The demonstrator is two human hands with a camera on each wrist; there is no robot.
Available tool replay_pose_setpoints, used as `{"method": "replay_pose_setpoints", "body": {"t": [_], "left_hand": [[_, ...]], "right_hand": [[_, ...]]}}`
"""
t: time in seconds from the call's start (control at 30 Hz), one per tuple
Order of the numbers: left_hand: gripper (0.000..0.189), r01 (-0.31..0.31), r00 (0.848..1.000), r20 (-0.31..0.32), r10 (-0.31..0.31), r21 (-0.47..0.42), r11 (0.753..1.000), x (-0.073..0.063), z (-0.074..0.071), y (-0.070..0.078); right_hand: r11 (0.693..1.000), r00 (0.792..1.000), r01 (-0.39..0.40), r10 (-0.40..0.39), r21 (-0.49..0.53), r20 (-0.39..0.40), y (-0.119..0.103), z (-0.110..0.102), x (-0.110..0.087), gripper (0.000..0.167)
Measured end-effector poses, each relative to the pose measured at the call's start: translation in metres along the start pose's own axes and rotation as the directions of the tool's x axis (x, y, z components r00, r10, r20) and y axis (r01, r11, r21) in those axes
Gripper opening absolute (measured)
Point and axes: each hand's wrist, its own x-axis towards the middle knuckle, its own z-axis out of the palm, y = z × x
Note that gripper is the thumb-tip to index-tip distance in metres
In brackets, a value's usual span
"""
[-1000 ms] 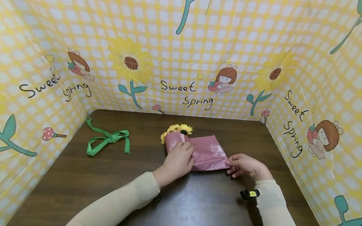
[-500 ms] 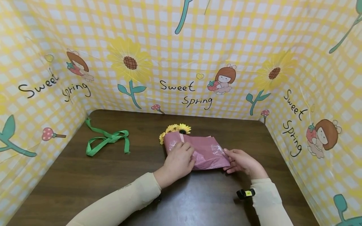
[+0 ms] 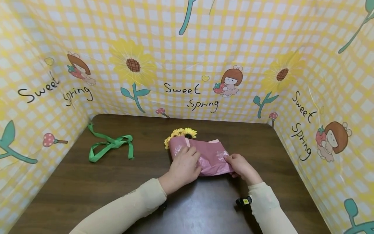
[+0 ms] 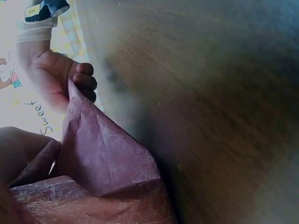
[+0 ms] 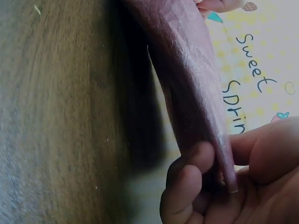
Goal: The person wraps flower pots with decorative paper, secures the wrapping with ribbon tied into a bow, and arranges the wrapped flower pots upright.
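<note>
A sheet of dusty-pink wrapping paper [image 3: 209, 153] is wrapped around yellow artificial flowers [image 3: 177, 133], whose heads stick out at its far left end. My left hand [image 3: 183, 167] lies over the rolled left part and pinches a fold of the paper, as the left wrist view shows at its lower left. At the other side, my right hand [image 3: 242, 166] pinches the paper's right edge between thumb and fingers. In the right wrist view the paper [image 5: 189, 56] runs into the fingers of that hand, lifted off the table. The flower stems are hidden.
A green ribbon [image 3: 112, 143] lies loosely looped at the back left of the dark wooden table [image 3: 87, 188]. Yellow checked cloth [image 3: 181, 65] with printed flowers and figures walls in the back and both sides.
My right hand has moved left and slightly farther back, bringing the paper's right edge with it, so the loose flap now bends upward. My left hand stays in place.
</note>
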Motion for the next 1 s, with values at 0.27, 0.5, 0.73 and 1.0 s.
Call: {"method": "replay_pose_setpoints", "body": {"t": [0.27, 0.5, 0.73, 1.0], "left_hand": [[0.012, 0.008, 0.999, -0.036, -0.01, -0.066, 0.998, 0.002, -0.002, -0.003], [0.014, 0.005, 0.998, -0.056, -0.011, -0.109, 0.994, 0.003, -0.002, -0.003], [0.013, 0.01, 0.999, -0.047, -0.014, -0.102, 0.995, 0.002, -0.001, -0.003], [0.012, 0.04, 0.998, -0.053, -0.045, -0.097, 0.994, 0.002, -0.001, -0.001]], "right_hand": [[1.0, 0.999, -0.011, 0.012, 0.018, -0.049, -0.003, 0.005, 0.006, 0.04], [0.999, 0.988, 0.046, -0.05, -0.029, -0.149, -0.006, 0.009, 0.01, 0.042], [0.967, 0.966, 0.101, -0.152, -0.235, -0.207, -0.01, 0.007, 0.011, 0.039], [0.9, 0.966, 0.078, -0.175, -0.428, -0.192, -0.002, 0.01, 0.019, 0.049]]}}
